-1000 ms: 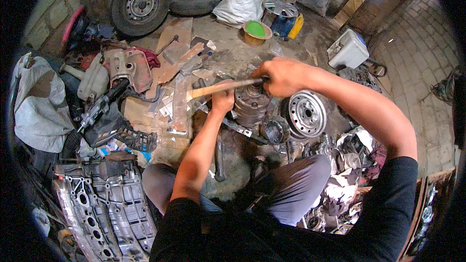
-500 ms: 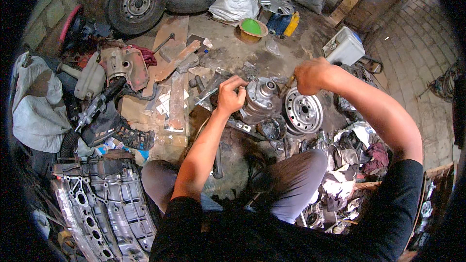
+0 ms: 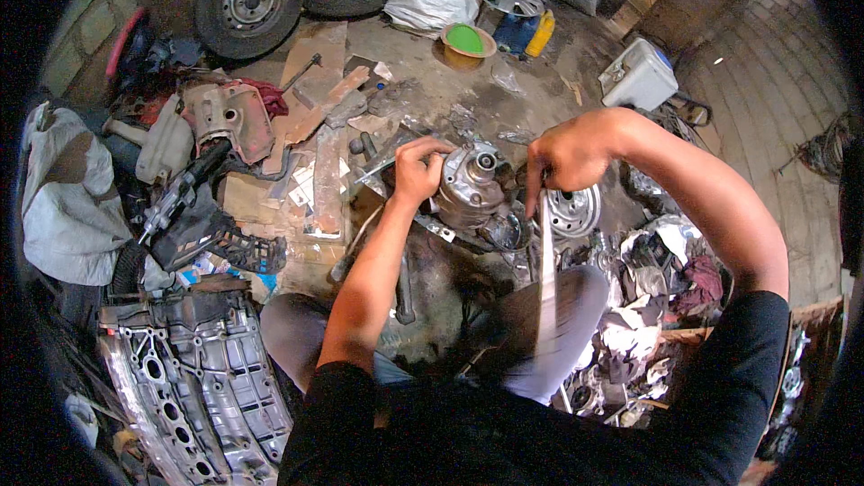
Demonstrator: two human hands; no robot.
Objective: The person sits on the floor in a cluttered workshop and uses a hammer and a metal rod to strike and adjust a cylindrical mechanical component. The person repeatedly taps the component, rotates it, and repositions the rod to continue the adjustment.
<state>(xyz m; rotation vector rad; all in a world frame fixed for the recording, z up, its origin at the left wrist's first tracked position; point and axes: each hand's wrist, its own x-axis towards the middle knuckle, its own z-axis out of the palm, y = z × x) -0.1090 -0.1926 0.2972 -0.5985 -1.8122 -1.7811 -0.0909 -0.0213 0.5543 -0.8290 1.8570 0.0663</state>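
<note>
A grey metal housing (image 3: 470, 184) with a round, hollow neck on top stands on the floor before my knees. My left hand (image 3: 419, 167) is closed at its left edge, fingers curled against the rim. To the right of the housing, my right hand (image 3: 573, 155) is raised and closed round a long, pale, bar-like thing (image 3: 545, 279). That bar hangs down toward my right knee, smeared by motion, so its kind is unclear. Behind the right hand lies a silver wheel rim (image 3: 576, 213), partly covered. A dark round bowl-like part (image 3: 506, 232) sits at the housing's front right.
An engine block part (image 3: 202, 378) lies at lower left. Cardboard and tools (image 3: 310, 171) cover the floor to the left. Rags and metal parts (image 3: 648, 306) pile up at right. A tyre (image 3: 250, 4), a basin (image 3: 468, 45) and a white box (image 3: 639, 75) stand farther back.
My right hand has come lower and a little left, and the long pale bar now shows below it. My left hand stays at the housing, which appears slightly shifted and tilted.
</note>
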